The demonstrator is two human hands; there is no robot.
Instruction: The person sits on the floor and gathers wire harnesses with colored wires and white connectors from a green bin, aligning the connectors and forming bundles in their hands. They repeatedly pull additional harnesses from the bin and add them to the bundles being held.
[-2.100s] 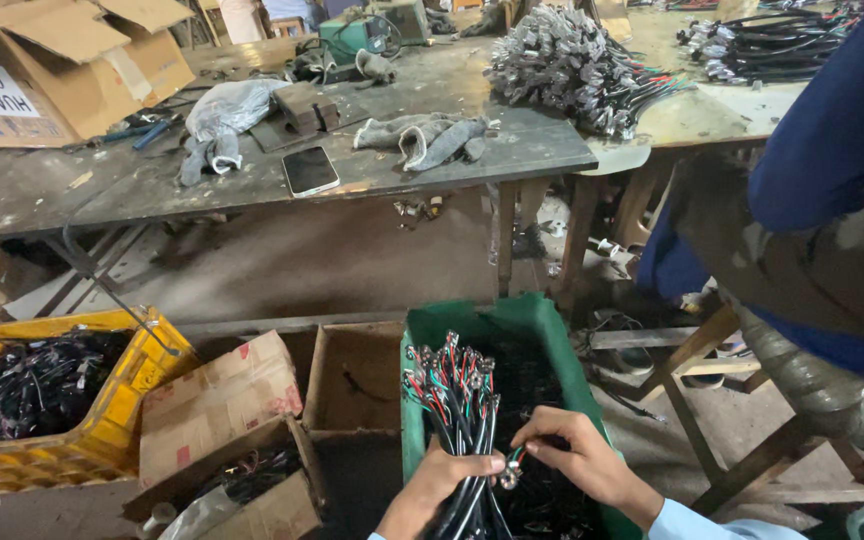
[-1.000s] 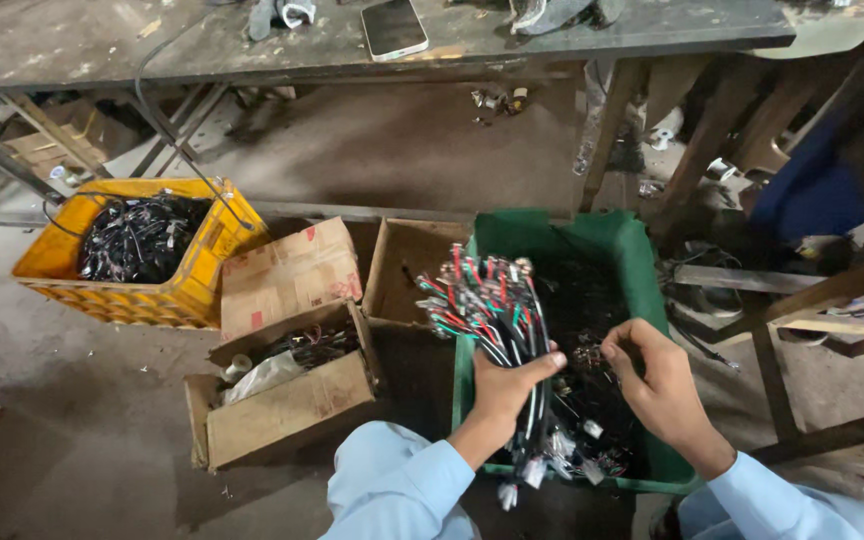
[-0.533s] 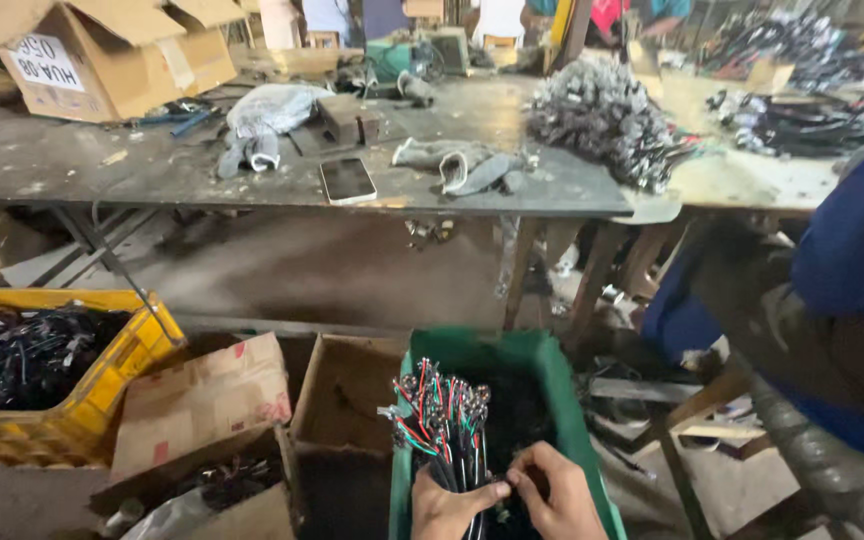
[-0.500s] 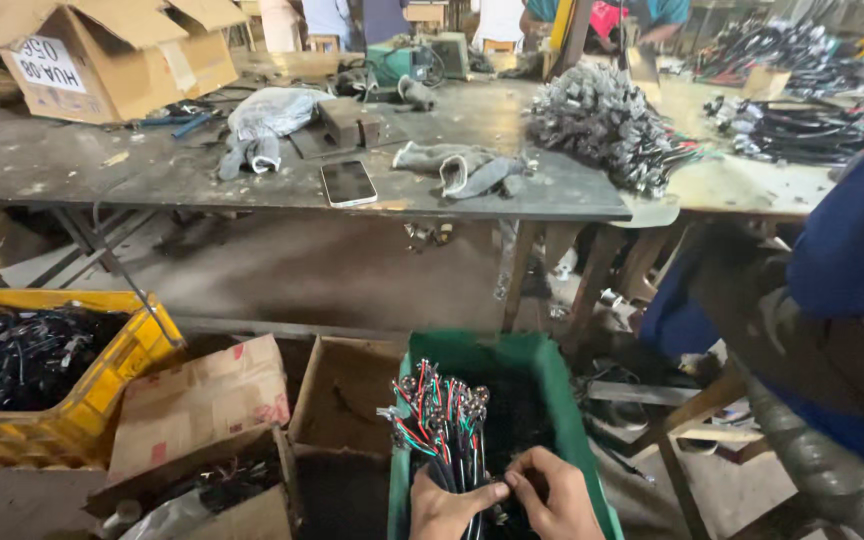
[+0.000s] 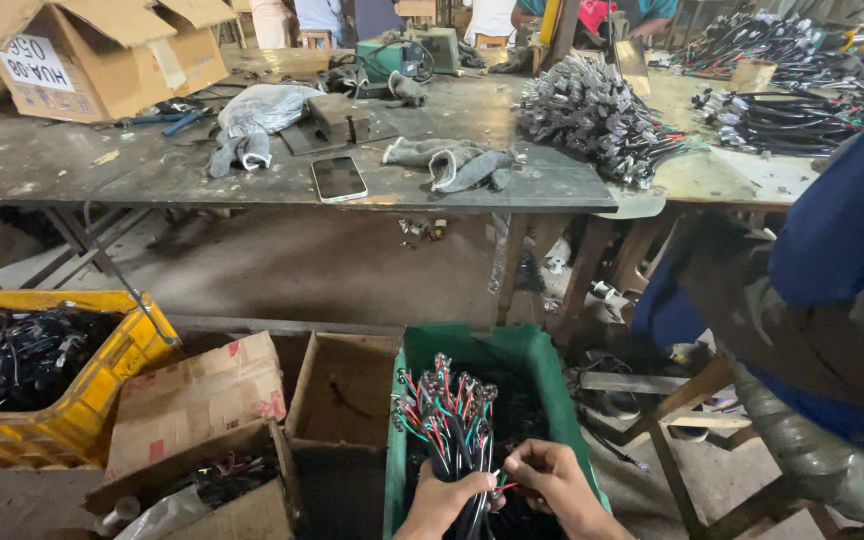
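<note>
Low, wire bundle (image 5: 449,420) (bin-walled (image 5: 542,365)).

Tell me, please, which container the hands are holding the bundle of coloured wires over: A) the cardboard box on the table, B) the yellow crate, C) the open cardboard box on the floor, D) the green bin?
D: the left hand grips the wire bundle and the right hand pinches its strands directly above the green bin, while the yellow crate sits well off to the side.

Glossy plastic-coated wires (image 5: 449,425), green plastic crate (image 5: 472,345), matt cardboard boxes (image 5: 197,400).
</note>
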